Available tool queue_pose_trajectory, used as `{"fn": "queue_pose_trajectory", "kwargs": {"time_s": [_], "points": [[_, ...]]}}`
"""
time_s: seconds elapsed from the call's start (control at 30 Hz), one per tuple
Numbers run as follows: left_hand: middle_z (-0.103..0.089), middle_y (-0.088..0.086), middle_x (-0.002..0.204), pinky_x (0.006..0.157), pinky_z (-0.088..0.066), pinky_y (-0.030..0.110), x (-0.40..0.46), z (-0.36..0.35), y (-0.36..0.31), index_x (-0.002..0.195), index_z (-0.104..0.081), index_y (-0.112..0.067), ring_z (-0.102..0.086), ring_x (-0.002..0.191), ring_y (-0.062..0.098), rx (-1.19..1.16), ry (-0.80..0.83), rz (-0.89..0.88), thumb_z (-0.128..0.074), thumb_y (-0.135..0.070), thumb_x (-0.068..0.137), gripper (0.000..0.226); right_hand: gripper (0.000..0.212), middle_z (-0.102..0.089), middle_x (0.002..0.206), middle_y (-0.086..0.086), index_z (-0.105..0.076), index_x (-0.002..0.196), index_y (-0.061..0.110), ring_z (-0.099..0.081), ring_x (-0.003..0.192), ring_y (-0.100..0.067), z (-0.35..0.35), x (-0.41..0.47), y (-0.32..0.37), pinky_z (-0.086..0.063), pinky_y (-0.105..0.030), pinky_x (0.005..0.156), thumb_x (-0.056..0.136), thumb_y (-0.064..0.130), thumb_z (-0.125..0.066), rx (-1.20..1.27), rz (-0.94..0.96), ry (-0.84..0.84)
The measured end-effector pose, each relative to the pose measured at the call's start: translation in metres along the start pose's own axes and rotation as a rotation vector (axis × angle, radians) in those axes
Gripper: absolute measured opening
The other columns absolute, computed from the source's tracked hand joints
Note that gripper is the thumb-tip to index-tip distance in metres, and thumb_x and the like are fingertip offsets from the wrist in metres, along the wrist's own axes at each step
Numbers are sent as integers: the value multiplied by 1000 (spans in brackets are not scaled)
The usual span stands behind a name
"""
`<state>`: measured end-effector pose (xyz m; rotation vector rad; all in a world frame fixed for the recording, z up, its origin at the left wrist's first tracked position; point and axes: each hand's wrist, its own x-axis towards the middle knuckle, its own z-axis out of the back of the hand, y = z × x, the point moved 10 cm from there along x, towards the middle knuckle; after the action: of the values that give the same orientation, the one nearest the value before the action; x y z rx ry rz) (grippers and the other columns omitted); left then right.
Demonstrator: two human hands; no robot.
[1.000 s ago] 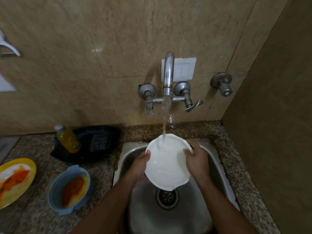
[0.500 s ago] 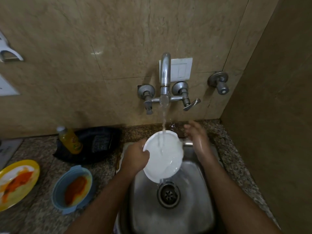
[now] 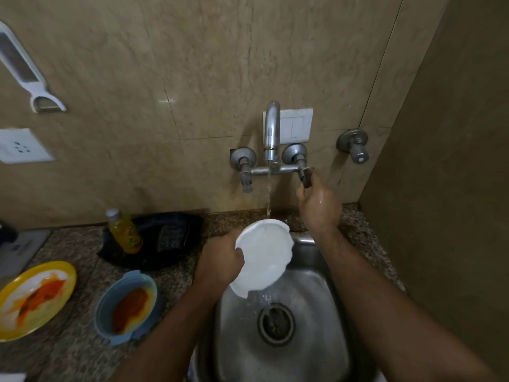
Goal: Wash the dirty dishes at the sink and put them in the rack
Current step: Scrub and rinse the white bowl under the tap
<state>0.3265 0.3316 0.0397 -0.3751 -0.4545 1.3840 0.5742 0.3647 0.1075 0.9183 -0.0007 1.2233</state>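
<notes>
A white plate [image 3: 264,257] tilts over the steel sink [image 3: 278,340], and my left hand [image 3: 220,263] grips its left rim. Water from the wall tap [image 3: 271,133] runs onto the plate's top edge and drips off its bottom into the sink. My right hand [image 3: 316,202] is raised to the tap's right lever [image 3: 305,177], with the fingers closed around it. On the counter at the left lie a dirty blue bowl [image 3: 125,307] and a dirty yellow plate [image 3: 33,299], both smeared with orange sauce.
A yellow soap bottle [image 3: 124,232] stands on a black tray [image 3: 162,241] behind the blue bowl. The granite counter [image 3: 71,351] runs left of the sink. A wall stands close on the right [image 3: 440,216]. A second valve [image 3: 355,144] sticks out right of the tap.
My right hand let go of the plate and rose to the tap's right lever. My left hand alone now holds the plate, tilted under the stream.
</notes>
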Motion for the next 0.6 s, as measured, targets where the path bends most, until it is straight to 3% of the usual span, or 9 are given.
{"fn": "queue_pose_trajectory", "kwargs": {"time_s": [0.13, 0.2, 0.27, 0.37, 0.5, 0.6], "points": [[-71, 3, 107, 81, -54, 32, -2, 13, -8, 138, -51, -33, -66, 92, 23, 74, -11, -18, -50, -19, 90, 49, 28, -51, 67, 8, -52, 126, 25, -45, 55, -5, -2, -6, -2, -28, -21, 49, 99, 30, -45, -159, -25, 132], [-71, 2, 107, 79, -54, 33, -3, 20, -12, 138, -50, -34, -66, 92, 23, 144, -16, -37, -49, -21, 92, 48, 29, -52, 69, 8, -55, 123, 21, -54, 60, -13, 4, -29, 1, -27, -21, 50, 99, 33, -43, -158, -1, 148], [-71, 1, 107, 77, -53, 33, -7, 26, -20, 140, -48, -36, -66, 91, 23, 227, -24, -86, -47, -24, 93, 49, 30, -62, 84, 6, -59, 119, 22, -64, 78, -18, -2, -62, 11, -37, -21, 57, 95, 35, -47, -26, 101, 277], [-71, 0, 107, 77, -51, 32, -13, 34, -33, 137, -49, -38, -66, 93, 24, 298, -42, -174, -48, -25, 92, 47, 45, -68, 118, 7, -54, 133, 32, -64, 102, -15, -25, -105, 23, -52, -32, 83, 89, 39, -56, 96, 180, 610], [-72, -2, 100, 69, -49, 30, -27, 39, -51, 131, -55, -39, -67, 87, 21, 353, -80, -316, -50, -23, 92, 42, 33, -73, 109, 5, -66, 121, 28, -67, 96, -18, -24, -106, 24, -50, -28, 77, 88, 32, -61, 10, 194, 613], [-73, -5, 106, 75, -49, 29, -34, 45, -47, 128, -59, -38, -67, 95, 18, 192, -72, -363, -54, -27, 92, 38, 18, -74, 97, -3, -70, 103, 21, -67, 90, -25, -22, -112, 27, -45, -31, 67, 91, 27, -58, -88, 250, 611]]}}
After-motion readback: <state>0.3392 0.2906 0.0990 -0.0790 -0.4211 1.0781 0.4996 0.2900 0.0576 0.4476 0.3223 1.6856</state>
